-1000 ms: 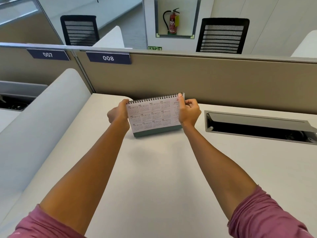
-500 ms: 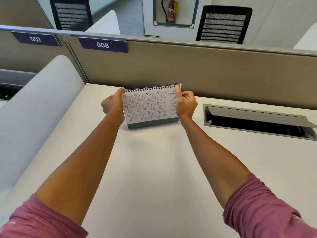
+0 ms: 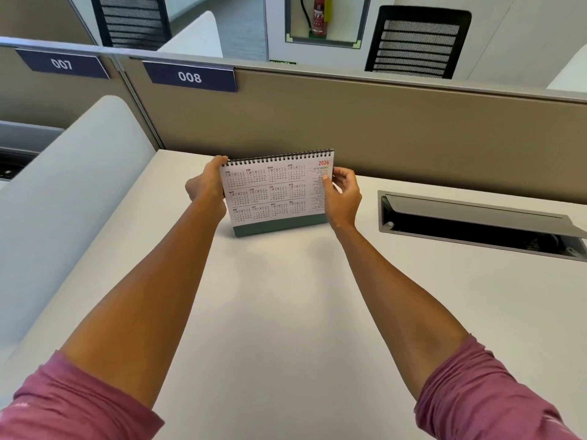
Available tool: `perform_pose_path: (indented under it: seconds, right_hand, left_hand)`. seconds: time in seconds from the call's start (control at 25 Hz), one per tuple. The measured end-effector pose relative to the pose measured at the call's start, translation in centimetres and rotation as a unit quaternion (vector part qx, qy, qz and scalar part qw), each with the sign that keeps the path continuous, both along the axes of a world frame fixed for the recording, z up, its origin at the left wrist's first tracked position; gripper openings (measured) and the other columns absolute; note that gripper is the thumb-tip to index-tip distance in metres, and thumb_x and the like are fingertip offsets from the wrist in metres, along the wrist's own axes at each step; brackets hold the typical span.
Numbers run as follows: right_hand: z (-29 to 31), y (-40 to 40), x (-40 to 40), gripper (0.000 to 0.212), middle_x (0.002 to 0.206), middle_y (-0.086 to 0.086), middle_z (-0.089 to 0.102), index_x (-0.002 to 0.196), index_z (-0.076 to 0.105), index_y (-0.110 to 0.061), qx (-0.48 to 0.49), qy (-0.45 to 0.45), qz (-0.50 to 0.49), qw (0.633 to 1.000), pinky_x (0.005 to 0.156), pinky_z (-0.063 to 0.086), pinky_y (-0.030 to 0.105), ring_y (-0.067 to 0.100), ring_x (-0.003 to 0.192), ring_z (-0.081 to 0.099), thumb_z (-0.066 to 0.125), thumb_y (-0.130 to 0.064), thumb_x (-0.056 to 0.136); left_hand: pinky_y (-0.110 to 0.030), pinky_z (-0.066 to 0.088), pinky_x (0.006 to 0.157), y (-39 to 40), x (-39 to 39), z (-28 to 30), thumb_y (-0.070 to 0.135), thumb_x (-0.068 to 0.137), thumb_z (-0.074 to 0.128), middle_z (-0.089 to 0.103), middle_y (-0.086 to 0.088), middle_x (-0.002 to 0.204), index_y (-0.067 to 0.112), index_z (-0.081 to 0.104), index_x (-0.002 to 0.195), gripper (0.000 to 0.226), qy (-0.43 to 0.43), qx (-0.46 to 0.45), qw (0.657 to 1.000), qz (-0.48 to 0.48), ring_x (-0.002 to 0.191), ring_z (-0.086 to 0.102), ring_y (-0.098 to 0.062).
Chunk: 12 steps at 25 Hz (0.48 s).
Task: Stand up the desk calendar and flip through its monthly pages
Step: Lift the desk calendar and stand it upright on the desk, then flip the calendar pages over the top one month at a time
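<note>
A spiral-bound desk calendar (image 3: 273, 192) stands upright on the white desk (image 3: 286, 312), near the back partition. Its front page shows a full 2026 year overview above a teal base. My left hand (image 3: 206, 185) grips the calendar's left edge, fingers wrapped behind it at the top corner. At the right edge, my right hand (image 3: 343, 195) has its thumb on the front page and its fingers curled loosely behind. The back of the calendar is hidden.
A beige partition (image 3: 381, 122) with labels 007 and 008 runs behind the desk. An open cable tray (image 3: 476, 223) with a raised lid sits in the desk at right. A white curved divider (image 3: 73, 192) borders the left side. Office chairs stand beyond the partition.
My right hand slid down the calendar's right edge from the top corner, uncovering the red 2026. The camera tilted down slightly. The calendar stays upright in place.
</note>
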State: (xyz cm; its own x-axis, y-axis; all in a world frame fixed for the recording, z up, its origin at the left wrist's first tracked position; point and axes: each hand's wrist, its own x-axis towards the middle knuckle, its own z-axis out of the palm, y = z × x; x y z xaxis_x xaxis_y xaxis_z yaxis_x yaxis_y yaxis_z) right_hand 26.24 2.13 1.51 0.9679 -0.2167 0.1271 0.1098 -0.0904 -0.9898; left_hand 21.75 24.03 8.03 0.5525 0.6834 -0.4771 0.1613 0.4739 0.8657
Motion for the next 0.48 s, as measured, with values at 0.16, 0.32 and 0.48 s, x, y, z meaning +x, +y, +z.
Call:
perform_pose_path:
  seconds: [0.16,0.32,0.48]
  right_hand:
    - [-2.0,0.0,-1.7,0.030,0.122,0.006,0.064,0.123,0.055,-0.007,-0.030,0.017,0.015,0.999,0.071,0.050,0.003,0.014,0.103,0.060,0.062,-0.012,0.094]
    - [-3.4,0.3,-3.4,0.042,0.131,0.010,0.059,0.129,0.048,-0.008,-0.045,0.074,0.029,0.996,0.084,0.044,0.006,0.019,0.114,0.056,0.064,-0.006,0.091]
    - [-3.4,1.1,-4.6,0.050,0.135,0.009,0.055,0.136,0.045,-0.012,-0.057,0.103,0.026,0.993,0.101,0.045,0.029,0.023,0.122,0.052,0.066,-0.007,0.090]
  left_hand:
    - [-0.029,0.057,0.064,0.1,-0.4,-0.3,0.034,0.078,0.080,0.073,-0.004,0.077,0.016,0.044,0.077,0.040,-0.007,-0.003,1.000,-0.003,0.070,0.068,-0.016]
    - [-0.029,0.055,0.062,0.5,-0.6,-0.5,0.035,0.077,0.082,0.070,-0.001,0.071,0.015,0.041,0.075,0.045,-0.014,0.002,1.000,-0.013,0.066,0.065,-0.015]
    - [-0.030,0.053,0.066,0.5,-0.8,-0.6,0.035,0.078,0.082,0.069,-0.001,0.070,0.015,0.042,0.079,0.045,-0.019,-0.008,1.000,-0.019,0.067,0.063,-0.015]
